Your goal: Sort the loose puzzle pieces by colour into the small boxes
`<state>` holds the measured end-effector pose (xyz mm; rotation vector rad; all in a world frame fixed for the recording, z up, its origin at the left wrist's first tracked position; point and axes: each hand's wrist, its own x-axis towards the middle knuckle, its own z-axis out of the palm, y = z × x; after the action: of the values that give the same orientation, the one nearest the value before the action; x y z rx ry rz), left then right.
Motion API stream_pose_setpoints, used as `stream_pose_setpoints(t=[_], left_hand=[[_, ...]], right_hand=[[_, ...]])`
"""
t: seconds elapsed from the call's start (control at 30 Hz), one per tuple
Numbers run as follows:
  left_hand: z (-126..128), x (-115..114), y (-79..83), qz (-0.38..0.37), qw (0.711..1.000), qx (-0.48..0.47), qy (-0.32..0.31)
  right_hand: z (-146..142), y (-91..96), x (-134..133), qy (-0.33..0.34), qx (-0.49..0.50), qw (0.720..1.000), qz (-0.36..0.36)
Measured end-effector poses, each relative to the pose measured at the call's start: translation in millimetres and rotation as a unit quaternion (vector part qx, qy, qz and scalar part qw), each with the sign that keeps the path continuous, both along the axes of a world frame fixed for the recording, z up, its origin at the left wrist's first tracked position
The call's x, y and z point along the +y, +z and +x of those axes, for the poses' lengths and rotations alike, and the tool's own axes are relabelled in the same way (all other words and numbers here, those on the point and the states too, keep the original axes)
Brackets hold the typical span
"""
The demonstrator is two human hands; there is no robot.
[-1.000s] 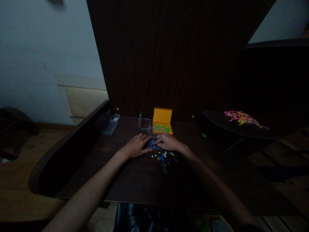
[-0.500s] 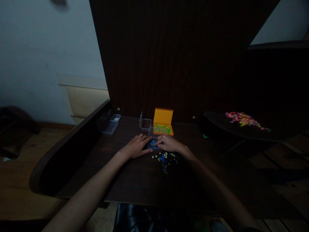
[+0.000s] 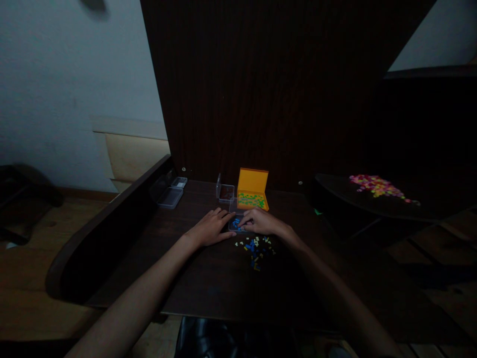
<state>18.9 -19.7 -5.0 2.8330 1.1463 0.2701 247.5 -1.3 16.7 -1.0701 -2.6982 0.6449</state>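
Left hand (image 3: 213, 226) spread wide, gripping nothing, beside clear box (image 3: 238, 231). Little blue bits (image 3: 236, 223) inside box. Right hand (image 3: 259, 222) curled, pointing down at bits; can't tell if pinching any.

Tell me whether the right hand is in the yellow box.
No, the right hand is at the clear box containing blue pieces.

2 hands (image 3: 212, 227) (image 3: 262, 222) | 1 ylw box (image 3: 253, 180) | clr boxes (image 3: 233, 192) (image 3: 236, 232) w/ pcs (image 3: 236, 223) – 2 | piles (image 3: 256, 244) (image 3: 379, 186) – 2
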Motion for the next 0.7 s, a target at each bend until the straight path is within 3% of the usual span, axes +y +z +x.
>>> stream_pose_setpoints(t=[0.37,0.7], left_hand=[[0.5,-0.9,1.9,-0.001,1.0,0.005,0.001],[-1.1,1.8,-5.8,0.003,1.0,-0.02,-0.007]], right_hand=[[2.6,6.5,2.8,-0.011,0.02,0.999,-0.031],[-4.3,-4.1,4.0,-0.015,0.004,1.0,-0.007]])
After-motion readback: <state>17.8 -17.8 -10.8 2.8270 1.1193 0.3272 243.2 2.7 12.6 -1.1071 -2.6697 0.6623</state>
